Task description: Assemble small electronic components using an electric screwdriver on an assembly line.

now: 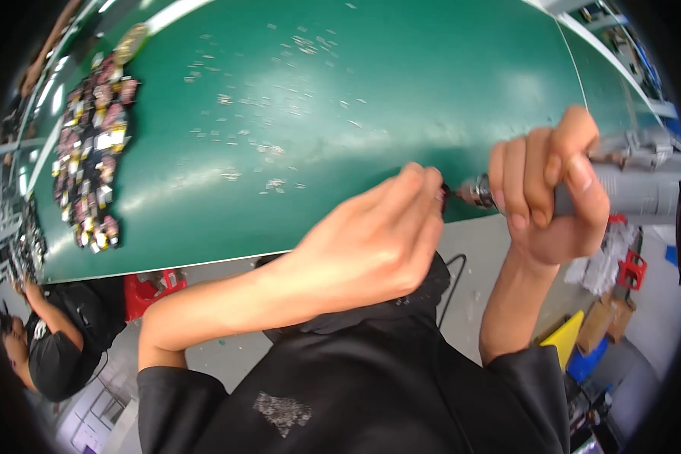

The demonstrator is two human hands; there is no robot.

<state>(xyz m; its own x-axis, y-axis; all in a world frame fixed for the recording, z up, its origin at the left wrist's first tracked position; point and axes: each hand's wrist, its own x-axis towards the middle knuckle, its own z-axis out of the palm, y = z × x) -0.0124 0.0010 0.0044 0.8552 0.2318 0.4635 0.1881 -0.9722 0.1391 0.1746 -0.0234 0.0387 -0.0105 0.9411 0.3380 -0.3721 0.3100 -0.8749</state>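
Pinching a small dark part (444, 197) with the left hand (382, 234) by the green table's near edge (204, 256), and clasping a grey power tool (647, 195) in the right hand (550, 185), apparently to steady the part against its tip (465, 194).

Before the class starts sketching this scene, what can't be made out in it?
All in the head view:
Dark part: mostly hidden by the left hand.
Tool: grip partly hidden by the right hand; rear end cut off by the dark right rim.
Tool's tip: blurred, so contact with the part is unclear.
Bits on the table: too small to identify.
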